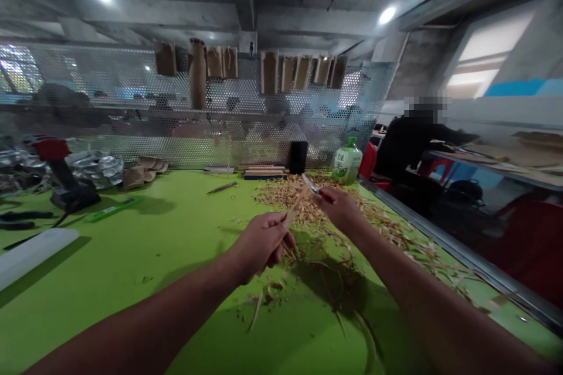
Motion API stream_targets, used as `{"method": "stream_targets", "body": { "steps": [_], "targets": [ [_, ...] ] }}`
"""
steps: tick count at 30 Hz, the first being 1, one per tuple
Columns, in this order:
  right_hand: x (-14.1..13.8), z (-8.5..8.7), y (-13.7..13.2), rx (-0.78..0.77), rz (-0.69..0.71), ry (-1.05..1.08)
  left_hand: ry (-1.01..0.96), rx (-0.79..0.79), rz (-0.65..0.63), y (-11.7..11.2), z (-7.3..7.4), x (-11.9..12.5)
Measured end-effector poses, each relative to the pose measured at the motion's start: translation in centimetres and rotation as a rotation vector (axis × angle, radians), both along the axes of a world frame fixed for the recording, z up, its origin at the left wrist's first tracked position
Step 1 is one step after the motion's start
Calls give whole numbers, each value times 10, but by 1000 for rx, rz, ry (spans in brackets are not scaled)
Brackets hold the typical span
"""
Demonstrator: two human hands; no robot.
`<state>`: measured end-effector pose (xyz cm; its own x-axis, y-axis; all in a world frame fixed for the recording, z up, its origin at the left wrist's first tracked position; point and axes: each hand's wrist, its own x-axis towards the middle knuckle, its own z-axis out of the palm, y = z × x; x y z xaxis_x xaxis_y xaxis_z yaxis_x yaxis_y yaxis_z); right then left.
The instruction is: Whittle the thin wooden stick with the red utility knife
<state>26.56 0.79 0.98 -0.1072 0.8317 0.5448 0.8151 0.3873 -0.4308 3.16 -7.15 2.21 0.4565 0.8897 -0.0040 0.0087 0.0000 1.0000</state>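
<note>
Left hand [263, 244]: curled shut around a thin wooden strip [295, 205], tilted up and away, forearm in from lower left
Right hand [339, 208]: fingers closed on a small knife [311, 184], blade at the strip's upper end
Open room: bare green work surface [176, 246] to the left
Edge: metal table edge [466, 252] to the right
Around: wood shavings [285, 196] under and ahead of both hands, plastic bottle [347, 163] beyond them

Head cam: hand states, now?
Left hand: closed, holding a wooden strip.
Right hand: closed, holding a red-handled knife.
</note>
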Motion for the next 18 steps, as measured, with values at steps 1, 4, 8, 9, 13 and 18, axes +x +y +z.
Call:
{"method": "stream_targets", "body": {
  "steps": [1,4,8,9,13,18],
  "targets": [
    [6,0,4,-3,-41,16,-14,6,-29,-1,0,0],
    [14,1,7,31,-121,50,-52,6,-49,0,-1,1],
    [-5,4,-9,74,-25,33,-57,-32,63,8,-1,1],
    [-12,4,-15,40,31,7,-56,-38,72,9,-1,1],
    [-35,-1,-31,-98,229,-124,-46,-76,99,8,3,1],
    [-41,-4,-35,-125,252,-187,-19,-89,174,4,11,1]
  ]
}}
